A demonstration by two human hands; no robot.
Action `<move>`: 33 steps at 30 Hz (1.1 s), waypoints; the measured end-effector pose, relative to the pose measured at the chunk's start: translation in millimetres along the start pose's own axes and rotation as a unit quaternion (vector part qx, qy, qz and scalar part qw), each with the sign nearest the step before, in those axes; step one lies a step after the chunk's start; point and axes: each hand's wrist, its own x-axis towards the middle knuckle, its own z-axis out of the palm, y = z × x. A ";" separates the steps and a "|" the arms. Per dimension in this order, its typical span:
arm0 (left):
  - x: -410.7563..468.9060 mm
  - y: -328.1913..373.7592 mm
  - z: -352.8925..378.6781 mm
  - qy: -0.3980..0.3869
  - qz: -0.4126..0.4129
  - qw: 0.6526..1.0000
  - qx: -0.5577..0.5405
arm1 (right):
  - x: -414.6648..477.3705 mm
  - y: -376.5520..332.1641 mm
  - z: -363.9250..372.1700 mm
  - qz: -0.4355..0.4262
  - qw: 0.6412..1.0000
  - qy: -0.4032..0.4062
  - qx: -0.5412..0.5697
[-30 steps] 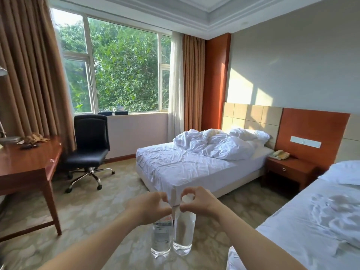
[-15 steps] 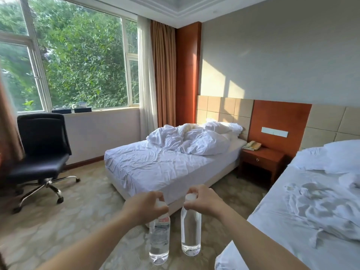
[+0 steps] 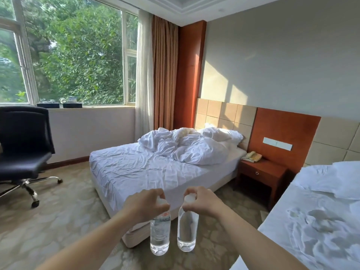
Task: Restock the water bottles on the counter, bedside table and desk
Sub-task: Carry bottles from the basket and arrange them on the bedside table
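Below each hand's fingers (image 3: pixel 187 206) hangs a water bottle (image 3: pixel 186 228)

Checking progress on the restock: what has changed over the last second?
The view has swung right and drawn nearer: the desk has left the picture, the office chair now sits at the left edge, and the bedside table lies closer. Nothing was taken or let go: the left hand and right hand still hold the two water bottles by their caps, hanging side by side.

Bottle label (image 3: pixel 163 216) blurred; no legible text.
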 end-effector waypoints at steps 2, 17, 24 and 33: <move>19.5 1.3 5.0 0.002 -0.009 1.000 -0.007 | 18.1 13.5 -3.4 0.007 1.000 0.008 0.003; 208.8 -31.2 25.2 -0.037 -0.006 0.999 -0.011 | 190.1 63.9 -24.4 0.037 0.999 -0.021 -0.001; 334.4 -47.6 7.6 -0.040 0.058 0.997 0.015 | 294.2 71.0 -49.6 0.061 0.998 -0.011 0.002; 463.6 -45.8 11.7 -0.058 0.135 0.989 0.027 | 370.7 101.8 -78.2 0.128 0.988 0.062 0.064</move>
